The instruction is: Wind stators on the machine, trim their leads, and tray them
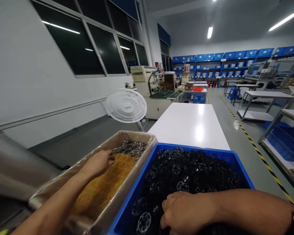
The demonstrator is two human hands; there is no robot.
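My left hand (100, 164) hangs over a cardboard box lined with clear plastic (123, 195). Its fingers are curled together, with something small and dark at the fingertips that I cannot make out. Below it lies a mass of small yellow-orange pieces (112, 181); small dark-and-grey parts (134, 148) fill the box's far end. My right hand (180, 210) reaches into a blue plastic crate (194, 147) heaped with black, spoked, wheel-like parts (176, 169). Its fingers are bent down among the parts, and the fingertips are hidden.
Beyond the crate stretches a white table (188, 120). A white fan (126, 106) stands behind the box, near a machine (147, 85). To the right, a yellow-black floor line (259, 155) runs past side tables (269, 94) and a blue bin (287, 140).
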